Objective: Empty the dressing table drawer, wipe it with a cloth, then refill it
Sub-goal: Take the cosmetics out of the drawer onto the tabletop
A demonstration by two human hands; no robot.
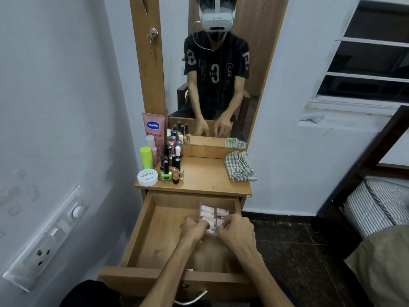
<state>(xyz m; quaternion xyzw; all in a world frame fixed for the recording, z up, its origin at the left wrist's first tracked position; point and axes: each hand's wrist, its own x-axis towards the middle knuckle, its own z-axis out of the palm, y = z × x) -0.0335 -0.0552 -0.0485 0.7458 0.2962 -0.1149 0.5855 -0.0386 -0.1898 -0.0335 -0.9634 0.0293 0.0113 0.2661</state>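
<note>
Wooden drawer point(141, 235) open, left half bare | both hands' fingers closed on clear tube pack point(213, 214) near right wall

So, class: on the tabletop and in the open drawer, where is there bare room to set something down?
Tabletop: bare between the nail polish bottles and checked cloth; its left end is crowded. Drawer: the left half is bare; both hands and the clear case fill the right.

Both hands cover the near end of the clear pack of small tubes point(213, 214) in the drawer point(141, 238), so its full length cannot be told, and its labels are too blurred to read. At twelve o'clock the mirror point(221, 63) is cut by the top edge. The drawer handle point(191, 299) at six o'clock is partly cropped.
</note>
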